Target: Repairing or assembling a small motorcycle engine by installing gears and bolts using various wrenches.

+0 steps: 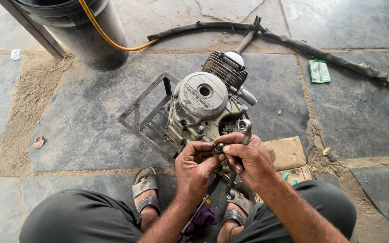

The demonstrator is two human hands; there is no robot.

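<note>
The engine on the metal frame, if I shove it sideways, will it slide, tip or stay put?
The engine is a bulky metal casting with a finned cylinder, so it is probably heavy and would resist a shove. It overhangs the open angle-iron frame, so it might rock. Its grimy casing looks likely to be slippery.

Green-white sachet (319,71), perhaps empty, upper right

Single head-worn camera looks steeply down (close range) past both knees onto the engine (205,108) and stone floor (82,117).

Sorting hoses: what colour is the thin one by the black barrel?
Orange-yellow hose, seen in the head view.
</note>
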